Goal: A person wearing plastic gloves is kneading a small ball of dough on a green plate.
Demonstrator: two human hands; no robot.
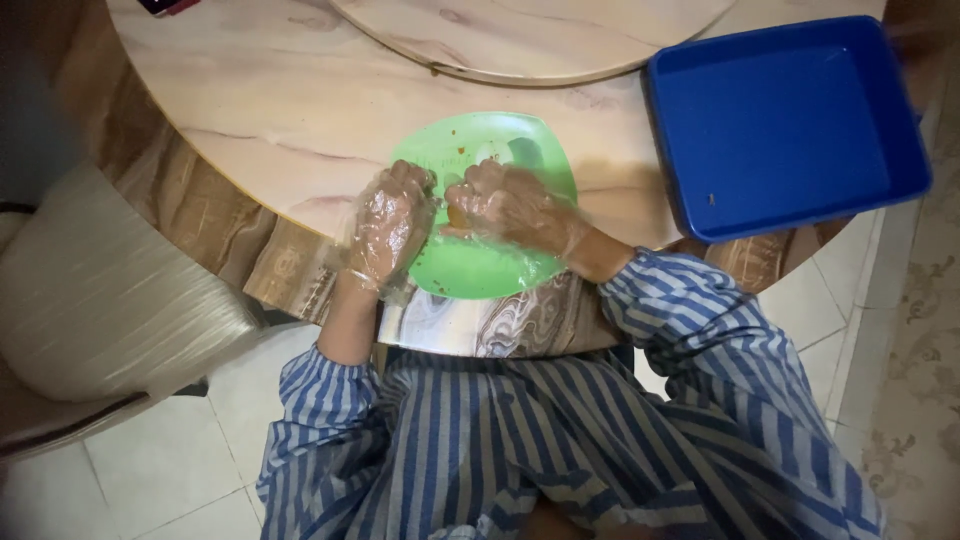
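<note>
Both hands work over a green plate [470, 270] that sits at the near edge of a round marble-look table [280, 110], just in front of the person's striped shirt [560, 440]. Each hand wears a thin, clear, loose plastic glove. The left hand [388, 225] is curled, its fingers bent down over the plate's left rim; whether it grips anything I cannot tell. The right hand [515, 208] is also curled, and its fingertips seem to pinch a small orange-brown morsel [458, 222] between the two hands, though the piece is too small and blurred to name. The plate bears a few brown specks and smears near its far edge. By the look of it, the plate is light, stiff plastic with a smooth and probably greasy face, so it would slide easily on the polished top; the raised rim, taken at opposite sides, looks like the surest hold. The morsel seems small, soft and slick, and the baggy gloves would dull the grip, so a firm fingertip pinch suits it better than a flat grasp. To the right, apart from the plate, an empty blue tray [790, 125] overhangs the table's edge a little. A turntable [530, 40] of the same stone pattern lies farther in on the table. A pale chair [100, 300] stands at the left over a tiled floor [170, 470].
</note>
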